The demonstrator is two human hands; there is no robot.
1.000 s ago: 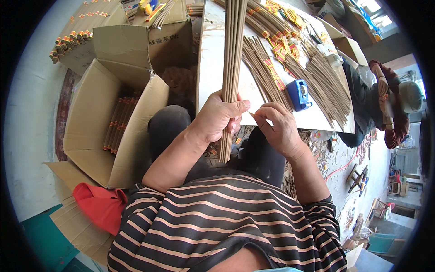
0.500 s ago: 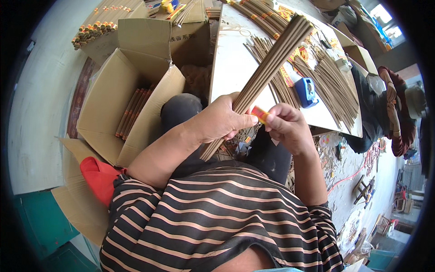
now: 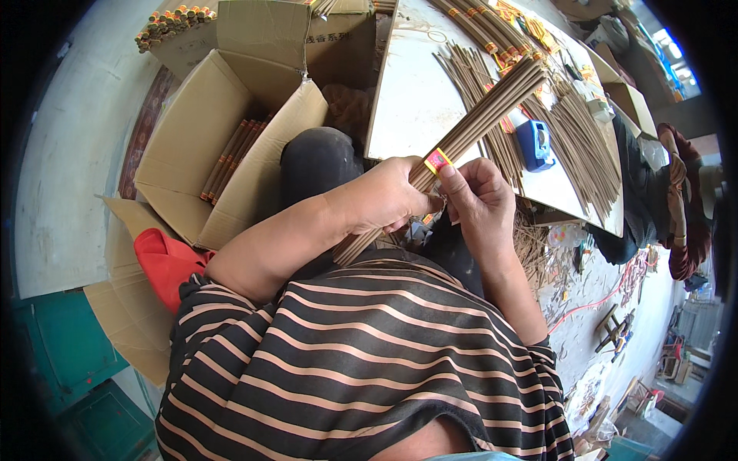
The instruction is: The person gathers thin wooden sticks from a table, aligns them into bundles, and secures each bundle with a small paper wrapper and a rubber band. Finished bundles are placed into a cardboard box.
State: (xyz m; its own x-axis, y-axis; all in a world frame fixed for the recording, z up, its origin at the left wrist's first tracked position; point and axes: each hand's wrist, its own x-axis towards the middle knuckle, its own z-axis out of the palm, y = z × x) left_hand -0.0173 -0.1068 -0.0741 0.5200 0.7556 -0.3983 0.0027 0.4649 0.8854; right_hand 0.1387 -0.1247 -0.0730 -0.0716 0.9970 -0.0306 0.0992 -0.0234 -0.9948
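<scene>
A bundle of brown incense sticks (image 3: pixel 492 107) slants up and to the right across my lap. My left hand (image 3: pixel 396 196) is wrapped round the lower part of it. A small red and yellow paper label (image 3: pixel 438 160) lies against the sticks just above my left hand. My right hand (image 3: pixel 480 196) pinches the label's edge between thumb and fingers. The sticks' lower ends (image 3: pixel 355 247) come out below my left hand, near my striped shirt.
An open cardboard box (image 3: pixel 173 146) at the left holds banded incense bundles (image 3: pixel 234 161). On the white table (image 3: pixel 407 84) lie loose incense sticks (image 3: pixel 584 146), a blue tape dispenser (image 3: pixel 536 144) and banded bundles (image 3: pixel 469 23). Another person's sleeve (image 3: pixel 684 253) shows at the right. Scraps litter the floor.
My right hand has brought the label up against the incense sticks, where before it was held off to their side. The bundle leans further right now, and the whole view has shifted slightly.
</scene>
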